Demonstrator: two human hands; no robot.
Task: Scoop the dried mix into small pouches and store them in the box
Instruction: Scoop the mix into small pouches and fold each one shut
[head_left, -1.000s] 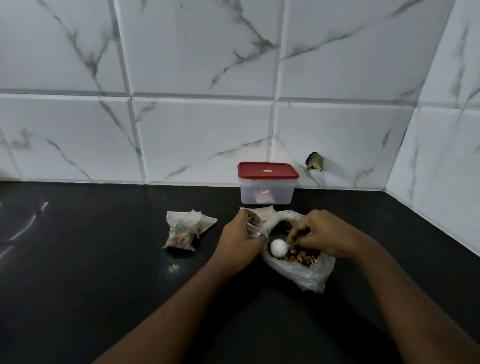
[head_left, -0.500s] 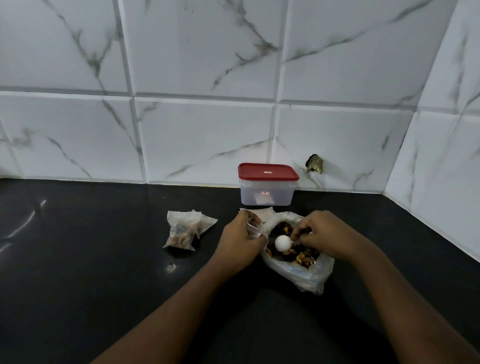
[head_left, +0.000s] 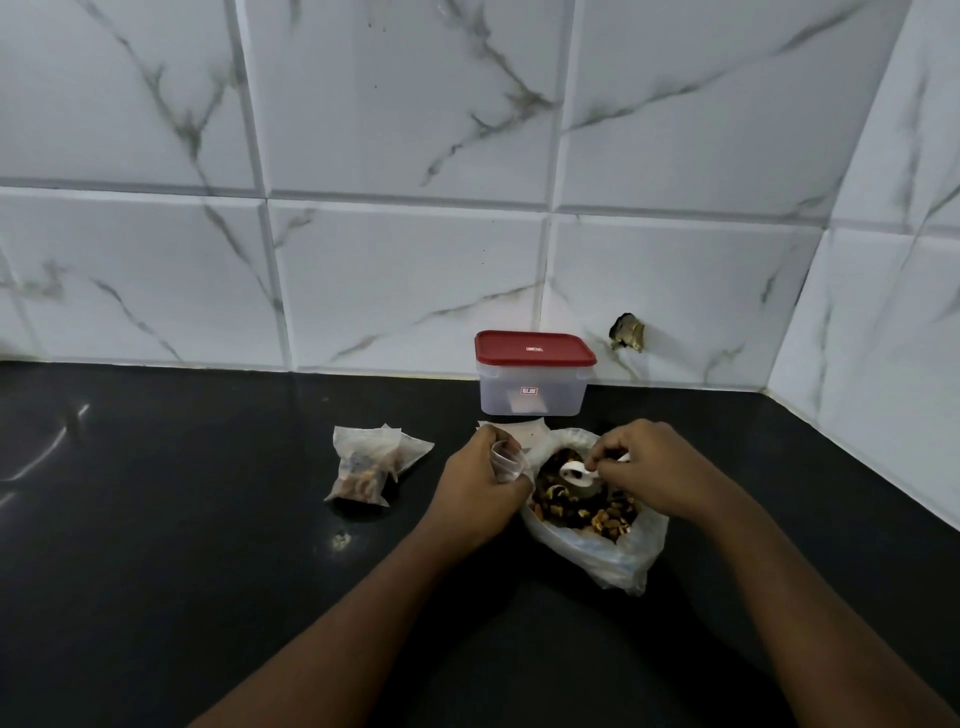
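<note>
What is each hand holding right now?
Left hand: closed round a small clear cup.
Right hand: pinching a white spoon in the dried mix.

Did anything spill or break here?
Yes. A little clump of crumbs lies loose on the black counter, in front of the filled pouches. Also, the wall tile right of the red-lidded box has a jagged broken hole.

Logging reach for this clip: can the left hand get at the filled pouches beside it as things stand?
Probably yes: only bare counter lies between the left hand and the filled pouches. But its grip is taken by a small clear item, so picking them up would have to wait.
</note>
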